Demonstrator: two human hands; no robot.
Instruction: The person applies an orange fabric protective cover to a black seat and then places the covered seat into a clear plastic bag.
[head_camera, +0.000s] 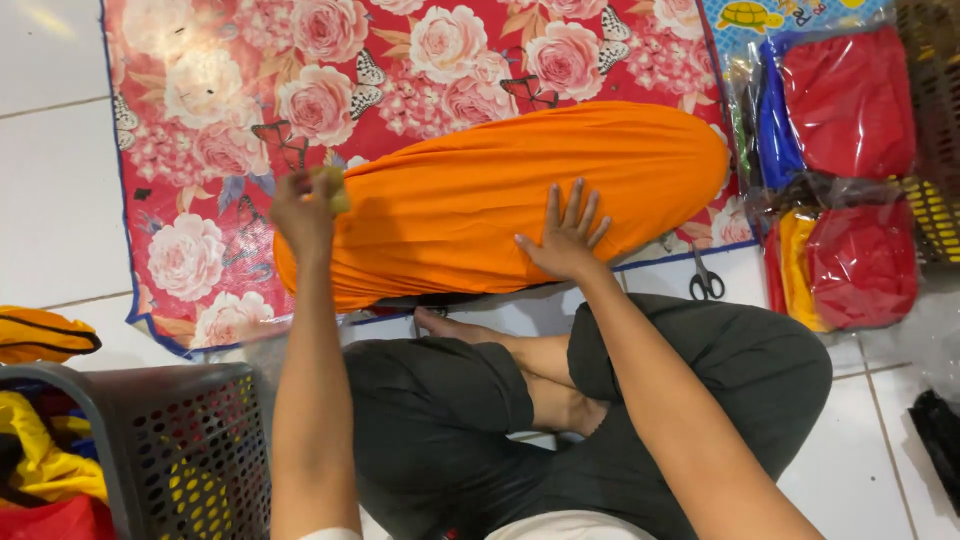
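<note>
While right hand (567, 238) presses flat, fingers spread, on orange bolster (500, 200), left hand (303, 208) clamped on yellow-green bit at its open end: cover on, end unclosed.

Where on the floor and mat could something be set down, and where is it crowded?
Free: white tiles left of the floral mat, and the mat's rose area above the orange cloth. Crowded: right side, with scissors and bagged red bundles; lower left, the basket.

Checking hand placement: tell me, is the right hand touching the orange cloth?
Touching. The head view shows the right hand lying flat, fingers spread, on the orange cloth.
</note>
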